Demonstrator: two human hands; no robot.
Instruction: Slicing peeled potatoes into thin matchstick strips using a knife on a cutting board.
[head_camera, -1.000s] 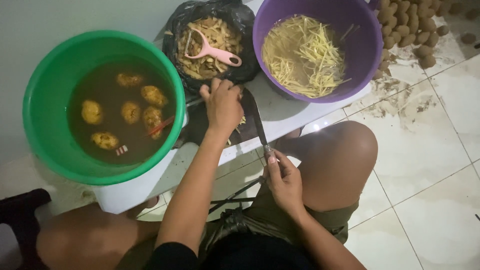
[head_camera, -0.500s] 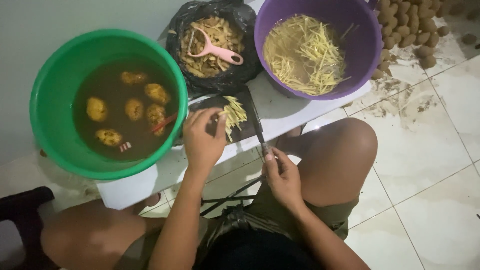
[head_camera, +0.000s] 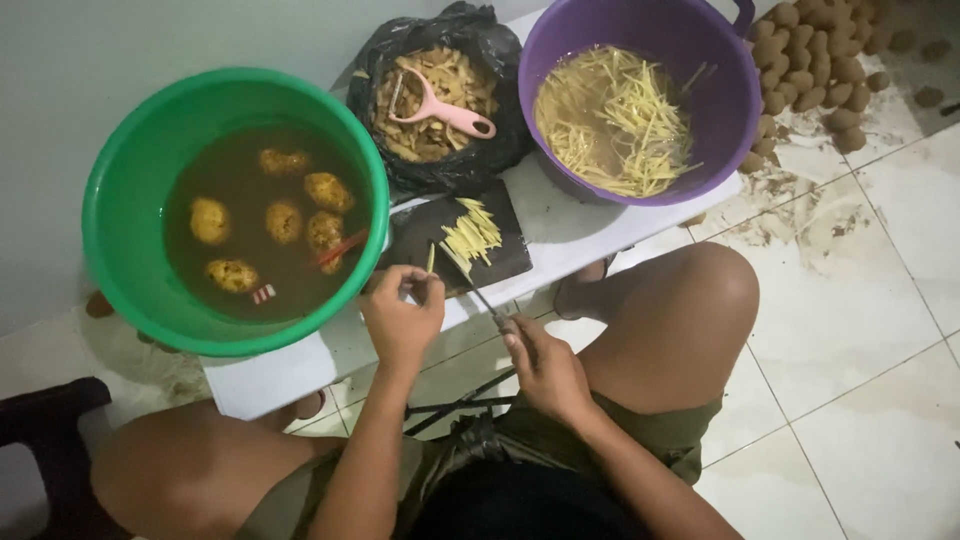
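My right hand (head_camera: 541, 368) grips the handle of a knife (head_camera: 480, 298). Its thin blade points up-left over the front edge of a dark cutting board (head_camera: 417, 233). My left hand (head_camera: 400, 316) sits at the board's front edge with fingertips pinched together beside the blade tip. What they pinch is too small to see. A small pile of pale potato strips (head_camera: 470, 232) lies on the board, and one loose strip (head_camera: 432, 258) lies nearer my left hand.
The board rests on a low white table (head_camera: 560, 225). On it stand a green bucket (head_camera: 120, 180) of peeled potatoes in water, a black bag of peels (head_camera: 440, 170) with a pink peeler (head_camera: 445, 110), and a purple basin (head_camera: 725, 110) of strips. Unpeeled potatoes (head_camera: 810, 60) lie on the tiled floor.
My left hand has drawn back from the board's middle to its front edge, uncovering the strips. My right hand has swung the knife down and left, off the board's right side.
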